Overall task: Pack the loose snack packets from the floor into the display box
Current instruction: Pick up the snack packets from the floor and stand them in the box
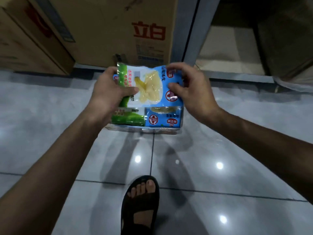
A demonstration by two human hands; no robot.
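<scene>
A flat, glossy snack packet (149, 85), printed green and blue with a clear window on pale yellow contents, is held face-up in the air directly above the display box (152, 130) that sits on the grey tiled floor (220, 133). The left hand (108, 92) grips its green end, thumb pressed across the front, while the right hand (191, 89) pinches the blue end, fingers (176, 67) curled over the top corner. The packet looks light and limp, its film slick and liable to slide or buckle, so a hold at both sealed ends seems the surest. At least one more packet (127, 116) already lies inside the box. A sandalled foot (142, 200) stands near the box, and large cardboard cartons (118, 31) rise behind it.
</scene>
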